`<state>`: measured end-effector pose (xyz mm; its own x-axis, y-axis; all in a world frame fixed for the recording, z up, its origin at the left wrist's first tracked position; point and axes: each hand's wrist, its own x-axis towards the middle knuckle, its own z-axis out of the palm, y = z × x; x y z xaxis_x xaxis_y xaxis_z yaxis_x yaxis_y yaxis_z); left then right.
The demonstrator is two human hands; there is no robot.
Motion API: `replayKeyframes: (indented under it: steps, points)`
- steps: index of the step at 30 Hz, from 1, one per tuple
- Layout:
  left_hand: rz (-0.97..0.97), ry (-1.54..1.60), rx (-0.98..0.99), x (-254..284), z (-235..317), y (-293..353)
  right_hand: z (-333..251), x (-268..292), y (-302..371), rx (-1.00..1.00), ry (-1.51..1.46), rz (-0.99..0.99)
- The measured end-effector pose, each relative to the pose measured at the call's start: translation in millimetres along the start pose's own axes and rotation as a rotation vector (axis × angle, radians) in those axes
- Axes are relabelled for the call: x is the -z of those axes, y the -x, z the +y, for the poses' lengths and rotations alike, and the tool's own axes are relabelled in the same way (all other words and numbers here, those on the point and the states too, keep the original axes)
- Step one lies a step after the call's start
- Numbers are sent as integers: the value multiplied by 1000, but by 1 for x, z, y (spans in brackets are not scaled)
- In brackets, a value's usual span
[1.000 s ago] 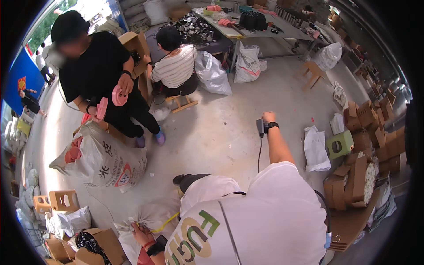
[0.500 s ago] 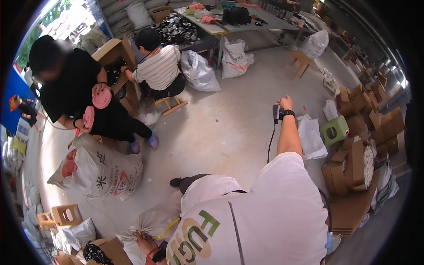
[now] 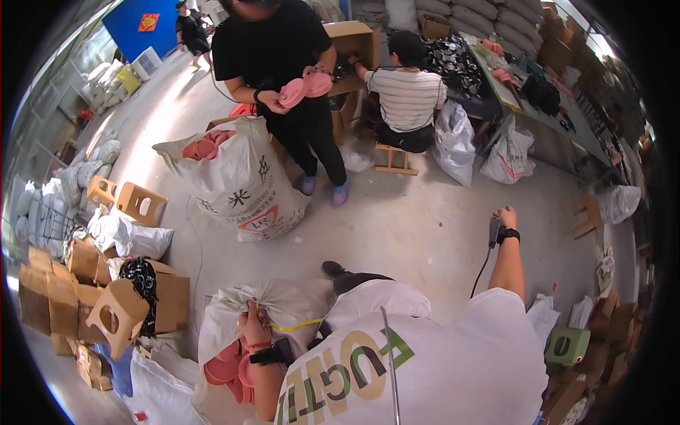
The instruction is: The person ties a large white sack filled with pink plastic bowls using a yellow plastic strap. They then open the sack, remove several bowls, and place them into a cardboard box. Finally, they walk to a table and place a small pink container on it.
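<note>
My left hand [image 3: 253, 326] is closed at the gathered fabric of a white woven sack [image 3: 294, 294], its fingertips pinching a yellow strap [image 3: 297, 326] that runs right across the cloth toward my body. Below that hand, pink round plastic pieces [image 3: 228, 368] show in an open part of white sacking; whether it is the same sack I cannot tell. My right hand [image 3: 504, 217] is stretched out far to the right above the floor with its fingers curled. What it holds, if anything, is hidden. A small black device [image 3: 494, 232] with a cable is strapped at that wrist.
Ahead stands a full white sack [image 3: 241, 188] of pink pieces, beside a person [image 3: 276, 57] holding pink discs. Another person [image 3: 407, 99] sits on a wooden stool [image 3: 397, 159]. Cartons [image 3: 170, 301] and a tan stool [image 3: 119, 315] lie left; a green stool [image 3: 567, 347] stands right.
The view has swung left, so the scene sits further right. My left hand stays at the sack with the yellow strap, and the pink pieces below it have come into view. The right arm remains outstretched.
</note>
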<state>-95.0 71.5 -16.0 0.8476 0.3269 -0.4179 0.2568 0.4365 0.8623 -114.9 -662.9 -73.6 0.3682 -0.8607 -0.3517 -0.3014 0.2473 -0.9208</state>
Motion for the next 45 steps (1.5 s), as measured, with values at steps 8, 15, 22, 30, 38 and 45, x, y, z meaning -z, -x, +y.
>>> replayKeyframes:
  steps: [8,15,22,30,38,45]
  points:
    - [77,-10,9,1,-3,1,3,-84,11,-22,115,-152]
    - [82,-29,30,-12,-1,-2,-8,-121,41,14,421,-295]
    - [78,-47,29,-3,-1,-8,-10,-117,-63,85,357,-155]
    - [120,-68,52,-14,-1,-6,-20,-122,-88,55,212,16]
    - [121,-101,117,-17,2,-2,-1,-113,-121,45,195,80]
    - [142,-180,134,-15,3,-9,-45,-167,-52,364,261,21]
